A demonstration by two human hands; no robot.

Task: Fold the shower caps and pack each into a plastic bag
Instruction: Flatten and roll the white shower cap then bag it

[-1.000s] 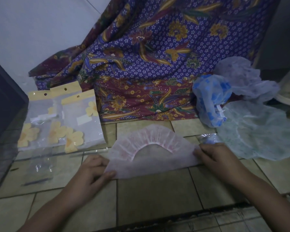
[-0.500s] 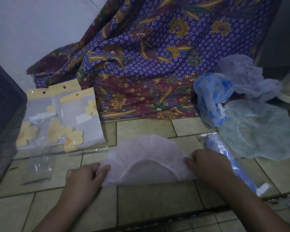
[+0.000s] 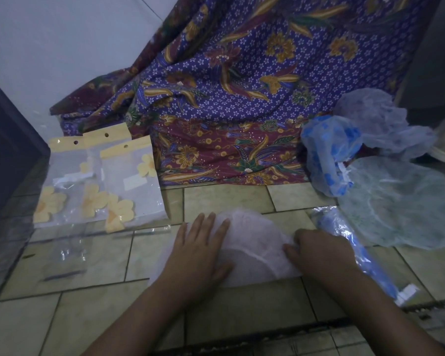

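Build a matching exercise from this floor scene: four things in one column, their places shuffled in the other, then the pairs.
Things
1. white shower cap
2. blue-flowered shower cap
3. yellow-flower bags
4. bagged blue roll

Places
A. far left on the tiles, overlapping one another
B. on the floor just right of the right hand
C. pressed flat under the left hand
D. at the right, against the foot of the patterned cloth

Pairs: 1-C, 2-D, 3-A, 4-B
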